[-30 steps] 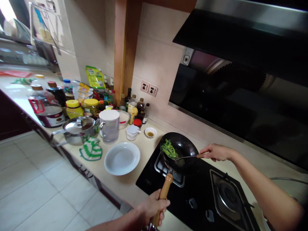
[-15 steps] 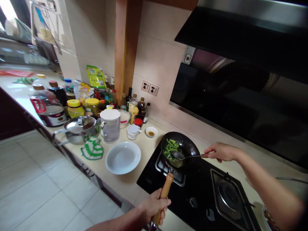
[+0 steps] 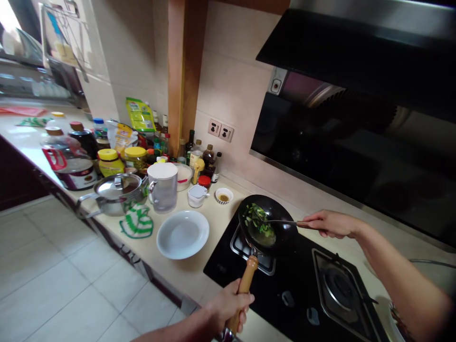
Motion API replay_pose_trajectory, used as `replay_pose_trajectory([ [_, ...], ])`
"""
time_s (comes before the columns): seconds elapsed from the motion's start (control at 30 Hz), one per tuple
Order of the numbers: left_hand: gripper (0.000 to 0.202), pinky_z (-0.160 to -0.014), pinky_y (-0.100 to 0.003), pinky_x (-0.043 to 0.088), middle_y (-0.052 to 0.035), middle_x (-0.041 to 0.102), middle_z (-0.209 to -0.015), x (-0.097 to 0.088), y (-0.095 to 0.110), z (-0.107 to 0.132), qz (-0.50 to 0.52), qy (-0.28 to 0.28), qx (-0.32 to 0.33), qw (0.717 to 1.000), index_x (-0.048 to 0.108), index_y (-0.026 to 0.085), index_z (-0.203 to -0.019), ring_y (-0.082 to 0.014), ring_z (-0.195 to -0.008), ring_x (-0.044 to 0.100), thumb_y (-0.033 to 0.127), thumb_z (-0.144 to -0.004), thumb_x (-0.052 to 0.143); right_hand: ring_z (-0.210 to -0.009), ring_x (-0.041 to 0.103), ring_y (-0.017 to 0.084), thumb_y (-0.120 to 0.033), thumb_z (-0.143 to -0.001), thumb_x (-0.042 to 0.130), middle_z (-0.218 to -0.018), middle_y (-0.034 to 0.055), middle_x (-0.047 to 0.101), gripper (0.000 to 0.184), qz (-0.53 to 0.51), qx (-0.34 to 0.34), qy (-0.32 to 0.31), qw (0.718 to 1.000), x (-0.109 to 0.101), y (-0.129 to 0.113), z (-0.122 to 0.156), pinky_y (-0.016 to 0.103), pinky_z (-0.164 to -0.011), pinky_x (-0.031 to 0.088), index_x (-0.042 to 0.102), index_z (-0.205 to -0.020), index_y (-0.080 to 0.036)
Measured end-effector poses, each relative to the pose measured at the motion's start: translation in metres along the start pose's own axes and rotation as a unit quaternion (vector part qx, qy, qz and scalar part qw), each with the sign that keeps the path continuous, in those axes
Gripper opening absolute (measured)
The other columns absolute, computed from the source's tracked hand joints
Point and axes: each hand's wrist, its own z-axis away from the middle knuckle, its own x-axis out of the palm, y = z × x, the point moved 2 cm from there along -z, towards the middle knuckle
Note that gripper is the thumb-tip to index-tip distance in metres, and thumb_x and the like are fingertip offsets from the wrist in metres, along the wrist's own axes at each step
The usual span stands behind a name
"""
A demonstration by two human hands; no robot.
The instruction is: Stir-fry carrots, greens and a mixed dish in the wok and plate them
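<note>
A black wok (image 3: 285, 232) sits tilted over the left burner, with chopped green vegetables (image 3: 261, 221) and some liquid inside. My left hand (image 3: 233, 304) is closed around the wok's wooden handle (image 3: 248, 275). My right hand (image 3: 333, 223) grips the brown handle of a metal spatula (image 3: 281, 222), whose blade is down among the greens and mostly hidden by them. To the left of the wok a white plate (image 3: 183, 235) lies on the counter, holding nothing.
Left of the stove stand a lidded steel pot (image 3: 119, 190), a green-striped cloth (image 3: 137, 221), a plastic pitcher (image 3: 163, 187), a small sauce bowl (image 3: 224, 195) and several bottles and jars. A second burner (image 3: 338, 285) lies to the right. The range hood (image 3: 349, 61) hangs above.
The spatula has pushed left and deeper into the greens, so its blade no longer shows. The greens have shifted and spread in the wok. My left hand has stayed on the handle.
</note>
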Motion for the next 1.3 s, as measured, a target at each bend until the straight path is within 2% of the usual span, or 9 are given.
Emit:
replay_pose_trajectory([
  [0.1,0.043,-0.036,-0.02,0.035,0.0088,0.047,-0.057,-0.001,0.0,-0.001,-0.001,-0.001,0.008,1.0,0.036,0.024,-0.083,-0.0058,-0.039,0.039,0.039,-0.062,0.071,-0.033,0.022,0.003,-0.038,-0.079,0.059,-0.043,-0.0063,0.041,0.038,-0.009,0.018,-0.074,0.997,-0.002,0.009,0.008,0.019,-0.034,0.011,0.066,-0.11,-0.017],
  [0.2,0.044,-0.036,-0.02,0.035,0.009,0.047,-0.057,0.0,0.0,-0.001,-0.003,-0.002,0.01,1.0,0.036,0.024,-0.082,-0.0056,-0.038,0.039,0.04,-0.062,0.071,-0.032,0.026,0.003,-0.038,-0.08,0.06,-0.044,-0.006,0.046,0.037,-0.059,0.006,-0.103,0.993,0.016,0.013,-0.002,0.016,-0.032,0.013,0.063,-0.111,-0.018],
  [0.4,0.05,-0.035,-0.02,0.035,0.0094,0.047,-0.058,0.002,0.0,0.0,-0.004,-0.003,0.014,1.0,0.035,0.024,-0.082,-0.005,-0.038,0.039,0.046,-0.059,0.074,-0.037,0.045,0.006,-0.03,-0.091,0.04,-0.055,0.0029,0.058,0.023,-0.283,0.056,-0.005,0.958,0.074,0.036,-0.046,0.014,-0.033,0.028,0.055,-0.08,-0.016],
  [0.53,0.052,-0.036,-0.019,0.035,0.0089,0.047,-0.059,0.001,0.0,-0.001,-0.006,-0.008,0.017,1.0,0.036,0.024,-0.082,-0.0049,-0.039,0.04,0.048,-0.057,0.074,-0.032,0.033,0.003,-0.024,-0.091,0.033,-0.048,-0.0032,0.046,0.026,-0.307,0.085,0.056,0.946,0.099,0.061,-0.046,0.014,-0.032,0.021,0.047,-0.07,-0.017],
  [0.63,0.052,-0.036,-0.019,0.035,0.0088,0.047,-0.058,0.001,0.0,-0.002,-0.009,-0.01,0.02,1.0,0.036,0.024,-0.082,-0.0045,-0.038,0.04,0.049,-0.057,0.074,-0.033,0.026,0.002,-0.03,-0.091,0.035,-0.049,-0.0068,0.041,0.023,-0.32,0.068,0.1,0.94,0.11,0.069,-0.041,0.013,-0.032,0.015,0.051,-0.08,-0.017],
  [0.77,0.054,-0.036,-0.019,0.035,0.0086,0.047,-0.059,0.002,0.001,-0.001,-0.017,-0.006,0.024,1.0,0.036,0.023,-0.082,-0.0045,-0.038,0.04,0.05,-0.056,0.074,-0.036,0.03,0.003,-0.039,-0.088,0.043,-0.052,-0.008,0.039,0.028,-0.334,0.05,0.138,0.931,0.127,0.063,-0.047,0.013,-0.033,0.018,0.055,-0.103,-0.019],
  [0.97,0.058,-0.037,-0.02,0.037,0.0085,0.047,-0.059,0.001,0.002,0.001,-0.028,-0.001,0.025,0.999,0.037,0.023,-0.083,-0.0048,-0.04,0.04,0.056,-0.055,0.075,-0.036,0.031,0.005,-0.043,-0.081,0.055,-0.049,-0.0072,0.04,0.036,-0.315,0.056,0.143,0.937,0.138,0.071,-0.035,0.015,-0.032,0.018,0.06,-0.106,-0.017],
  [1.1,0.065,-0.037,-0.02,0.036,0.0089,0.048,-0.059,0.001,0.001,0.001,-0.021,0.001,0.022,1.0,0.036,0.023,-0.085,-0.005,-0.04,0.041,0.066,-0.053,0.072,-0.037,0.031,0.004,-0.044,-0.082,0.053,-0.052,-0.0075,0.04,0.044,-0.311,0.039,0.149,0.938,0.137,0.07,-0.025,0.015,-0.034,0.018,0.056,-0.119,-0.021],
  [1.3,0.07,-0.037,-0.019,0.034,0.0096,0.047,-0.058,0.003,0.003,0.004,-0.02,0.008,0.016,1.0,0.035,0.024,-0.084,-0.0044,-0.04,0.04,0.069,-0.047,0.074,-0.037,0.03,0.005,-0.041,-0.088,0.042,-0.053,-0.008,0.039,0.046,-0.278,0.009,0.146,0.949,0.145,0.052,-0.034,0.016,-0.034,0.019,0.049,-0.13,-0.021],
])
